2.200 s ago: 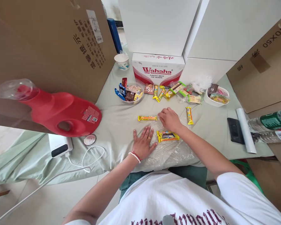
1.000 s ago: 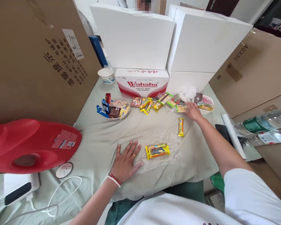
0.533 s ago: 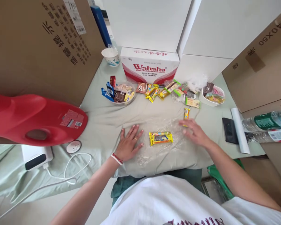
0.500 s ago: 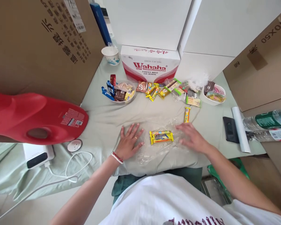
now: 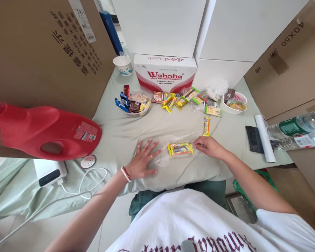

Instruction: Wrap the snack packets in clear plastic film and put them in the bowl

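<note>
My left hand [image 5: 143, 161] lies flat with fingers spread on the green cloth, its fingertips at the left edge of a clear plastic wrap [image 5: 165, 159]. A yellow snack pack [image 5: 180, 148] lies inside that wrap. My right hand [image 5: 209, 147] is closed, pinching the wrap's right end beside the pack. A yellow candy bar [image 5: 206, 126] lies just beyond my right hand. Further back sit a clear bowl of sweets [image 5: 136, 104], a row of loose snacks [image 5: 182, 100] and a white bowl [image 5: 234, 104].
A red detergent jug [image 5: 47, 133] lies on its side at the left, by a power bank [image 5: 49, 171] and cable. A Wahaha box [image 5: 165, 73], white boxes and cardboard boxes wall the back. A black phone [image 5: 252, 139], paper roll and water bottles [image 5: 296, 133] lie right.
My right hand reached to the far snacks, came back and now pinches the wrap's right end. The wrap has gathered closer around the yellow pack. My left hand stayed flat.
</note>
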`<control>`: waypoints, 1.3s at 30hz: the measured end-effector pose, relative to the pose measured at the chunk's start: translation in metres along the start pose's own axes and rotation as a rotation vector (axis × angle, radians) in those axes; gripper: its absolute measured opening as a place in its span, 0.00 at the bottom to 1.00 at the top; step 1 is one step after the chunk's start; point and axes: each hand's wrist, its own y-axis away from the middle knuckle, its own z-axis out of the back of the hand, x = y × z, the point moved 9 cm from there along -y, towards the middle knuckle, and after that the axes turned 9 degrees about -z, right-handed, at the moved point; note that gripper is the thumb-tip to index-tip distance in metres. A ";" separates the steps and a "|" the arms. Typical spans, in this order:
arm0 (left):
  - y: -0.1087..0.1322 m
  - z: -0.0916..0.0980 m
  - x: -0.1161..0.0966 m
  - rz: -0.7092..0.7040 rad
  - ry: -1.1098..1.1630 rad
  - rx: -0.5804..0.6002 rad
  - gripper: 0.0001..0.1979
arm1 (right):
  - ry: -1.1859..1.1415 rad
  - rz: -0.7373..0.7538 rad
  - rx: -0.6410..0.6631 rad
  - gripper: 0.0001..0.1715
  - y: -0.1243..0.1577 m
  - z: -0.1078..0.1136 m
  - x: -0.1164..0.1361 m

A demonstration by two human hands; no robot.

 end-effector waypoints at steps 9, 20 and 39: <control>-0.019 0.000 0.027 0.491 0.109 -0.402 0.17 | -0.037 -0.322 0.064 0.13 -0.037 -0.002 -0.048; -0.030 0.007 0.044 0.761 0.173 -0.634 0.06 | 0.490 -0.019 0.030 0.32 -0.112 0.007 0.028; -0.086 0.003 0.069 0.779 0.184 -0.156 0.13 | 0.391 0.023 0.019 0.20 -0.083 -0.050 0.062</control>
